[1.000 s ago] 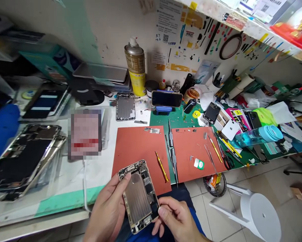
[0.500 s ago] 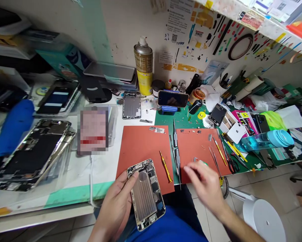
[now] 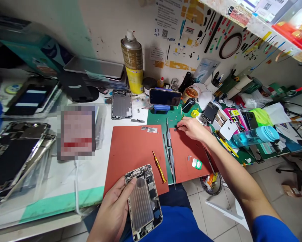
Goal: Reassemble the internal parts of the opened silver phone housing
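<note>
My right hand (image 3: 192, 129) rests on the red mat (image 3: 188, 158), and its fingers (image 3: 182, 123) come close together at a tiny dark part (image 3: 175, 129); I cannot tell if they pinch it. My left hand (image 3: 113, 208) holds the open phone (image 3: 143, 203) over my lap, just before the bench edge, with the thumb across it. The step seems to be handling small parts, so here a slow, fine pinch is needed. The long gray screwdriver (image 3: 169, 134) lies close on my fingers' left side, so there is little room there; to the right, the mat has more room.
</note>
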A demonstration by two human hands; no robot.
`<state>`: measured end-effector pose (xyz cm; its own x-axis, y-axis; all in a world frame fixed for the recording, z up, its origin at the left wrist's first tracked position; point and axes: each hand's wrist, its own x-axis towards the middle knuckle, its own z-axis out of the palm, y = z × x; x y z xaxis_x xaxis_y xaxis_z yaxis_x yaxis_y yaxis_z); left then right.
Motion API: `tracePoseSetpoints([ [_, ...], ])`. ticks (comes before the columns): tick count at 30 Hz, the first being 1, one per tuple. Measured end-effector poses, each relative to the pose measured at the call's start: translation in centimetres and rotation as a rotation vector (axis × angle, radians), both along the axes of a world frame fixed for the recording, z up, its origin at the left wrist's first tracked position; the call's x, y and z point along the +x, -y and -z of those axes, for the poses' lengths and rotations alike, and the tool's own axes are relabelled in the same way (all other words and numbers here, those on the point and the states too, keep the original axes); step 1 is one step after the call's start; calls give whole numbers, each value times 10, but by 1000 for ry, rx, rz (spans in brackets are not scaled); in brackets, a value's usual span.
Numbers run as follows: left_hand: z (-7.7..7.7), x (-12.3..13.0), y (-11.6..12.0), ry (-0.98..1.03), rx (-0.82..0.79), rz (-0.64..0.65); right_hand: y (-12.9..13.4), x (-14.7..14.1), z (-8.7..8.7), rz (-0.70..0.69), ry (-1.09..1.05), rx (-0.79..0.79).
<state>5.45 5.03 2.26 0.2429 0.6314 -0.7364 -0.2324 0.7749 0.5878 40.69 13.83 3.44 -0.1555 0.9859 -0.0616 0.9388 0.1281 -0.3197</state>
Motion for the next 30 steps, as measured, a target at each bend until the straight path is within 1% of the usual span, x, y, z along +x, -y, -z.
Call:
tracePoseSetpoints([
  [2, 1, -1, 0, 35, 23, 26, -4, -1, 4, -30, 13, -32],
  [5, 0, 0, 1, 54, 40, 29, -6, 0, 8, -48, 26, -45],
  [9, -6, 4, 1, 53, 53, 14, -3, 1, 10, -69, 18, -29],
  [11, -8, 6, 2, 47, 89, 14, -2, 1, 12, -77, 8, -14],
  [15, -6, 7, 5, 44, 183, 41, -2, 2, 19, -99, -14, 7],
  [17, -5, 5, 7, 53, 199, 50, -4, 5, 21, -107, -21, 20],
  [19, -4, 4, 9, 63, 201, 49, -5, 9, 16, -103, -24, 44],
  [20, -3, 4, 10, 66, 201, 49, -4, 10, 11, -96, -25, 64],
  [22, -2, 3, 12, 71, 207, 56, 1, 7, -5, -80, -30, 110],
  [24, 0, 2, 13, 81, 221, 71, 14, -9, -26, -92, -52, 147],
  [25, 1, 3, 13, 84, 233, 81, 24, -23, -35, -123, -72, 149],
  [27, 3, 3, 15, 83, 264, 105, 46, -59, -50, -246, -187, 134],
  [28, 4, 4, 16, 79, 283, 117, 56, -80, -53, -300, -246, 141],
  [30, 6, 5, 18, 65, 330, 132, 75, -120, -52, -374, -267, 90],
])
